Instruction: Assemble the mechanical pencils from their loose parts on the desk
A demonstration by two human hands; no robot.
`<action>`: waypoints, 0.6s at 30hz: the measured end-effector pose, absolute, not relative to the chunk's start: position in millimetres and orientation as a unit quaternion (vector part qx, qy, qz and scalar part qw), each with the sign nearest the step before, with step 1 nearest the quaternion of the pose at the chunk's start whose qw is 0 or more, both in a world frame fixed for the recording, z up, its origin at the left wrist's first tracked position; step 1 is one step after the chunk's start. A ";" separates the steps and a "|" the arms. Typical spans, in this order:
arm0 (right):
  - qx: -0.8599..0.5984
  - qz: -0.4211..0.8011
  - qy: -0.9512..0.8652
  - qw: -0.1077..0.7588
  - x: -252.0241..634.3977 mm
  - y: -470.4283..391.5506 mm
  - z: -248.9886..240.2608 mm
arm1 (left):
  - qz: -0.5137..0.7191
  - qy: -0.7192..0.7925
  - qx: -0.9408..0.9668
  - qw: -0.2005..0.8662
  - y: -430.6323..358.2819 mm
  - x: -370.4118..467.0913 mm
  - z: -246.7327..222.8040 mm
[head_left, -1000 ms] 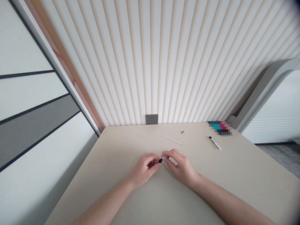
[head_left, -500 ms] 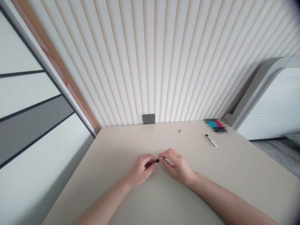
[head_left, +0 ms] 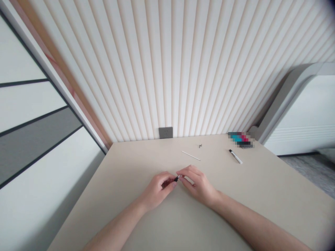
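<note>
A small black piece (head_left: 176,179) is pinched between thumb and fingers of the left hand (head_left: 157,190), over the middle of the table (head_left: 167,226). Just to its right, a small pale piece (head_left: 179,176) is pinched by the right hand (head_left: 199,183); whether the two are joined cannot be told. Beyond them a thin white rod (head_left: 191,156) is laid, with a pen (head_left: 236,156) placed farther right.

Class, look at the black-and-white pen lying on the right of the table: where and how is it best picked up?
Probably at mid-barrel of the pen, from above, the right hand pinching across its two long sides. It lies flat, long and slim, black end slanting toward the wall, with tabletop showing along both sides.
</note>
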State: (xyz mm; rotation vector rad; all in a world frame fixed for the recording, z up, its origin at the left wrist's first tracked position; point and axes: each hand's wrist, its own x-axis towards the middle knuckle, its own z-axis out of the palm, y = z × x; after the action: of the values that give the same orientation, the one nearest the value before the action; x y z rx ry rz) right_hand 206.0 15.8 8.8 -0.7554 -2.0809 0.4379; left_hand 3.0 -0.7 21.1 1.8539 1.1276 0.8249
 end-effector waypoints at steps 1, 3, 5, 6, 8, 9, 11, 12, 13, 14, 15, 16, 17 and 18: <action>-0.303 0.176 -0.833 0.429 206.1 15.9 8.8 | 0.327 0.446 0.732 0.397 -0.8 3.0 21.1; -0.303 0.179 -0.832 0.428 206.5 15.9 8.5 | 0.327 0.449 0.733 0.392 -1.0 2.9 21.3; -0.303 0.183 -0.832 0.426 207.0 15.8 8.2 | 0.324 0.449 0.736 0.390 -1.1 2.9 21.5; -0.302 0.184 -0.833 0.424 207.2 15.7 8.1 | 0.322 0.449 0.737 0.389 -1.1 2.9 21.6; -0.301 0.186 -0.836 0.420 207.4 15.7 8.2 | 0.322 0.449 0.739 0.385 -0.9 2.8 21.3; -0.301 0.186 -0.836 0.419 207.5 15.7 8.4 | 0.325 0.449 0.739 0.383 -0.8 2.8 21.1; -0.301 0.187 -0.837 0.418 207.6 16.0 8.7 | 0.328 0.449 0.738 0.382 -0.5 2.6 20.3; -0.300 0.189 -0.836 0.418 207.6 16.3 8.7 | 0.329 0.449 0.738 0.383 -0.4 2.4 19.9; -0.300 0.191 -0.836 0.417 207.5 16.5 8.6 | 0.328 0.449 0.737 0.384 -0.3 2.2 19.6; -0.299 0.193 -0.837 0.417 207.5 16.8 8.5 | 0.327 0.449 0.738 0.384 -0.2 1.9 19.3; -0.298 0.194 -0.838 0.414 207.4 17.1 8.3 | 0.325 0.450 0.738 0.383 -0.2 1.7 19.2; -0.297 0.194 -0.839 0.413 207.3 17.3 8.1 | 0.324 0.451 0.739 0.382 -0.2 1.5 19.1; -0.297 0.193 -0.839 0.412 207.3 17.5 8.1 | 0.323 0.451 0.740 0.380 -0.3 1.3 19.2; -0.296 0.190 -0.841 0.410 207.5 17.8 8.2 | 0.324 0.452 0.740 0.379 -0.3 1.3 19.3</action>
State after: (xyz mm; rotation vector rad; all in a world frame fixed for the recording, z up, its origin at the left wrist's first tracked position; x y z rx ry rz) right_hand 207.5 17.8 8.2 -0.7460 -2.1186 0.4784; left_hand 1.3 -0.3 19.3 1.8899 1.1547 0.8265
